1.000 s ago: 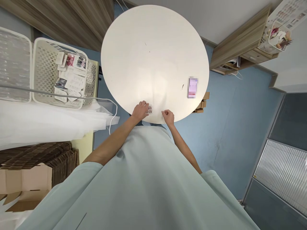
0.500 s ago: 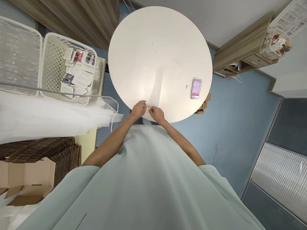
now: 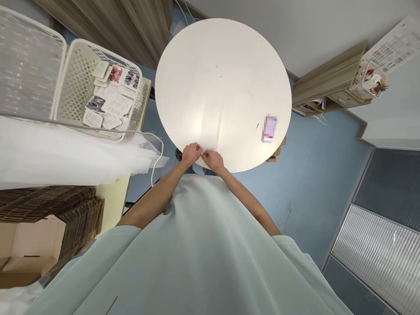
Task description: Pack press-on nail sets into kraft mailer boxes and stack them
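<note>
One left hand [image 3: 192,153] and one right hand [image 3: 213,160], both bare, are close together over the near edge of a round white table [image 3: 223,57]. Their fingers curl inward and the fingertips face each other, just apart or touching — which of the two, I cannot tell. A tiny pale sliver [image 3: 202,154] shows between the fingertips, too small to make out; whether either hand grips it or is merely closed beside it cannot be told.

Well apart from the hands, a purple, blurred rectangular object [image 3: 269,128] lies toward the table's right side. Small brown cardboard boxes [image 3: 278,153] show below that edge, over a blue floor [image 3: 295,175].

At the person's left, a white perforated plastic basket [image 3: 77,87] holds printed white cards [image 3: 116,104]. Another white plastic basket [image 3: 62,43] beside it holds clear plastic pieces [image 3: 29,70]. Nearer are translucent white sheets [image 3: 72,151], a stack of folded brown cardboard [image 3: 82,214] and an open brown cardboard box [image 3: 36,238] — a thin grey cable [image 3: 111,130] crosses above the sheets.
</note>
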`<state>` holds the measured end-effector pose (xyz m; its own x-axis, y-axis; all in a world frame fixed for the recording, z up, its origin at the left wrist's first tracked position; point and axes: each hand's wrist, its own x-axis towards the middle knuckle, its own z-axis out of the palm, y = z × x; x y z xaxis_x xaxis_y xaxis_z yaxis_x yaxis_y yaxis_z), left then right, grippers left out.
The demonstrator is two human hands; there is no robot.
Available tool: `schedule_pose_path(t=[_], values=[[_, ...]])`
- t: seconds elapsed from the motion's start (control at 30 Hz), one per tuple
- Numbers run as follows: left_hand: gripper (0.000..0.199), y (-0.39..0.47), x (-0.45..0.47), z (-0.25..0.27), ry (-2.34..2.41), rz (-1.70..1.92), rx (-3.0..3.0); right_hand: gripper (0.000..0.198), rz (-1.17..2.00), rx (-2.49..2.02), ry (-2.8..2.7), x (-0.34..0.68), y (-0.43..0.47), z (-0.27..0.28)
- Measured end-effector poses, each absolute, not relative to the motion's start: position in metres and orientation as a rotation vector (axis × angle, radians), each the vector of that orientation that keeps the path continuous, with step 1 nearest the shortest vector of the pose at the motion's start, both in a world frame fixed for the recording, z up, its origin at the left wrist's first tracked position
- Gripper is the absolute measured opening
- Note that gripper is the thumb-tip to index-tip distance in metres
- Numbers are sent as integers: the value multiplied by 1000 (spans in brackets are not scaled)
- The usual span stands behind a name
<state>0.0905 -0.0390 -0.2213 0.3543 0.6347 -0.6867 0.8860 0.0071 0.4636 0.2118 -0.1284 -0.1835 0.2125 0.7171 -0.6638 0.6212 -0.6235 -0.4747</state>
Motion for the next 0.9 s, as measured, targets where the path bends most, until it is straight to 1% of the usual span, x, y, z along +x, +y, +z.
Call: schedule_pose_path(t=[0.2,0.37,0.63,0.9], values=[[30,-42,91,-230,1393,-330,1669,17,1290,-2399,-1076,247,-147,-177],[28,-44,95,-229,1433,-364,1678,16,1244,-2463,-889,267,-156,-186],[38,-48,109,-213,1453,-480,1767,20,1339,-2505,-808,261,-141,-211],[42,-48,110,-201,1460,-526,1779,19,1393,-2441,-640,253,-139,-216]])
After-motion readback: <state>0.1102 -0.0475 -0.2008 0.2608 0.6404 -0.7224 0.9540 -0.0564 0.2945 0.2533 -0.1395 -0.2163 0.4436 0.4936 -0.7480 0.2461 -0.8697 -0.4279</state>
